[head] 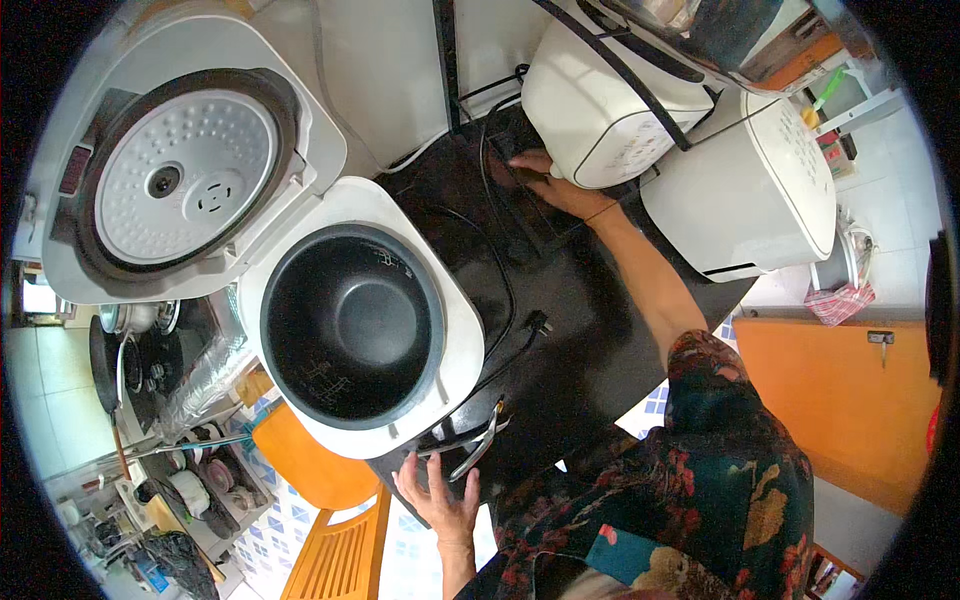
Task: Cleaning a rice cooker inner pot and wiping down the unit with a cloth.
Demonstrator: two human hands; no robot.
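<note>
A white rice cooker (pixel 459 330) stands on the glossy black tabletop (pixel 585 315), its lid (pixel 187 176) raised at upper left. Its dark inner pot (pixel 352 326) looks empty. My left hand (pixel 442 495) is at the cooker's near edge, fingers spread, beside a metal tool (pixel 480 446) that may be scissors or tongs; contact is unclear. My right hand (pixel 559 187) reaches far across the table with fingers extended, against or just beside the lower corner of a white appliance (pixel 600 112). That corner hides part of it. A black cord with a plug (pixel 538 322) lies between my hands.
A second white appliance (pixel 735 195) stands at right. A black metal rack (pixel 448 67) rises at the back, with a white cord near its foot. An orange wooden chair (pixel 337 547) is below left, an orange cabinet door (pixel 832 405) at right. A stove with pans is at far left.
</note>
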